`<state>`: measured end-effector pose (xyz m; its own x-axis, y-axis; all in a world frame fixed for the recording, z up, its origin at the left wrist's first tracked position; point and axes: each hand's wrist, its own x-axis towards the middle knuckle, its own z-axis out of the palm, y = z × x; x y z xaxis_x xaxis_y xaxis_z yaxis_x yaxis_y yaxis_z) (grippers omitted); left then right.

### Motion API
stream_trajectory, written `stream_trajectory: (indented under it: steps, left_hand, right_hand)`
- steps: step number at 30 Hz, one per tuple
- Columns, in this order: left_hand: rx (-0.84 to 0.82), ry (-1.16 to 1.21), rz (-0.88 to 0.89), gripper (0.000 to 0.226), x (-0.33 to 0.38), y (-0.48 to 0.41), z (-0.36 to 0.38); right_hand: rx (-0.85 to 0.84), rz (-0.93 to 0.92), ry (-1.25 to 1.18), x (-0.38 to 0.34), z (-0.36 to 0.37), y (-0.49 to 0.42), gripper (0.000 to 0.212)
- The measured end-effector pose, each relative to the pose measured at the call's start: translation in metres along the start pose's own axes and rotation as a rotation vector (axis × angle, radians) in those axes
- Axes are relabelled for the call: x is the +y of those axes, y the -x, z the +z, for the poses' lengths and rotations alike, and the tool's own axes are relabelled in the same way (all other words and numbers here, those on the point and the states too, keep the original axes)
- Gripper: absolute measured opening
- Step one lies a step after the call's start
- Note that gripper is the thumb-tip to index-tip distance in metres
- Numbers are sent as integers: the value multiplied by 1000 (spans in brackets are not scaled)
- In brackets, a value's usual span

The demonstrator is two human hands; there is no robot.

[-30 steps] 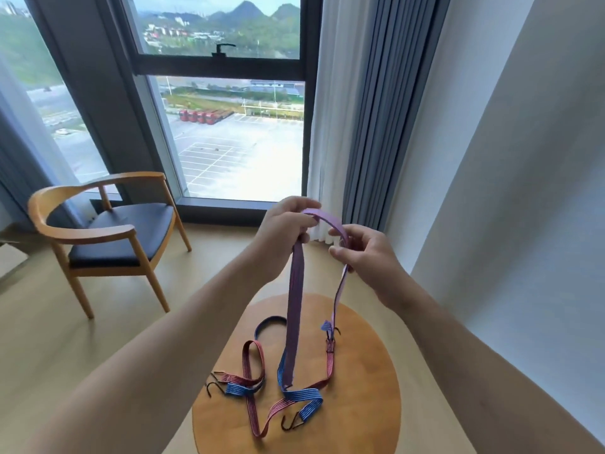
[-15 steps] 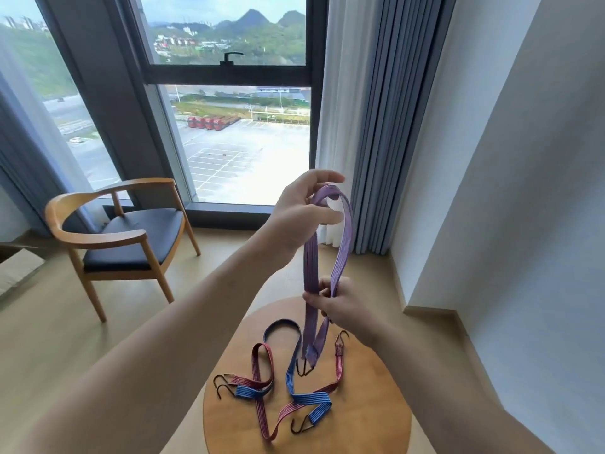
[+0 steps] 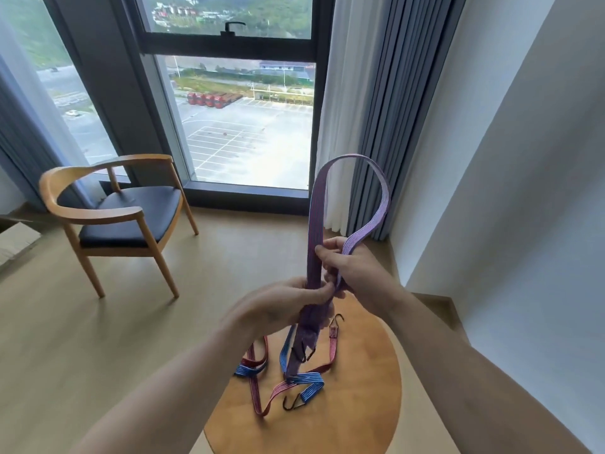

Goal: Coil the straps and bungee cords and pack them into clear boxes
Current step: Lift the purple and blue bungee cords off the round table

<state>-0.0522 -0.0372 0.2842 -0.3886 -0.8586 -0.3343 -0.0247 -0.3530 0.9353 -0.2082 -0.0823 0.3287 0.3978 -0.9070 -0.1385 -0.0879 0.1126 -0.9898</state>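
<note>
A flat purple bungee cord (image 3: 317,224) stands folded in a tall loop above the round wooden table (image 3: 360,404). My left hand (image 3: 281,306) grips the doubled cord low down, just above its dark hooks (image 3: 302,353). My right hand (image 3: 357,267) pinches the loop's other leg a little higher, close beside the left. More red and blue bungee cords (image 3: 294,381) with metal hooks lie tangled on the table under my hands. No clear box is in view.
A wooden armchair (image 3: 121,217) with a dark seat stands on the floor to the left. A large window (image 3: 242,119) and grey curtains (image 3: 393,109) fill the back. A white wall (image 3: 507,191) runs along the right.
My left hand came down from the top of the loop to grip the cord beside my right hand. The loop now stands free above both hands.
</note>
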Motion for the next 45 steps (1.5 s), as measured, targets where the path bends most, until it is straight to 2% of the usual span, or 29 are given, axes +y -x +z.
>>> stream_trajectory:
  steps: [2, 5, 9, 11, 13, 15, 17, 19, 23, 26, 28, 32, 35, 38, 40, 42, 45]
  left_hand:
    - [86, 54, -30, 63, -7, -4, 2]
    - [130, 202, -31, 51, -16, -8, 11]
    - [196, 462, -106, 62, -26, -23, 7]
    - [170, 568, -147, 74, -27, -28, 2]
    - [174, 606, -108, 64, -27, -31, 1]
    - [260, 661, -60, 40, -25, -36, 1]
    - [359, 712, -53, 30, -24, -43, -2]
    - [382, 701, -64, 28, -19, -46, -7]
    - [390, 582, -124, 30, -13, -47, -18]
    - [368, 440, -201, 24, -6, -39, -24]
    - [311, 290, -270, 20, -1, -31, -30]
    - [170, 17, -354, 31, 7, -24, -37]
    - [132, -97, -403, 23, 13, -19, -38]
    - [166, -91, -376, 24, 11, -16, -40]
    - [206, -78, -335, 18, 8, -15, -41]
    - [308, -140, -313, 15, 3, -15, -45]
    - [477, -324, -298, 29, -13, -13, -54]
  right_hand:
    - [50, 76, 58, 13, -1, -5, 28]
    - [80, 138, 204, 27, 1, -6, 39]
    - [-42, 117, 266, 48, 7, 0, 22]
    - [-49, 47, 444, 63, 8, 0, 23]
    - [-4, -34, 622, 72, 8, 0, 30]
    - [108, -116, 550, 76, 10, 6, 43]
    - [218, -159, 423, 87, 14, 11, 57]
    - [251, -128, 385, 100, 17, 12, 67]
    - [211, -25, 322, 117, 18, 2, 96]
    - [155, -26, 291, 120, 11, -5, 93]
    - [132, -102, 374, 118, 3, -12, 91]
    - [-9, -318, 780, 108, -2, -38, 103]
    - [-97, -364, 826, 102, 1, -54, 81]
    - [-226, -311, 582, 94, 5, -59, 42]
    - [-223, -266, 570, 92, 5, -61, 20]
    - [-212, -218, 618, 90, 1, -65, 9]
    - [-241, -161, 576, 87, -11, -71, 10]
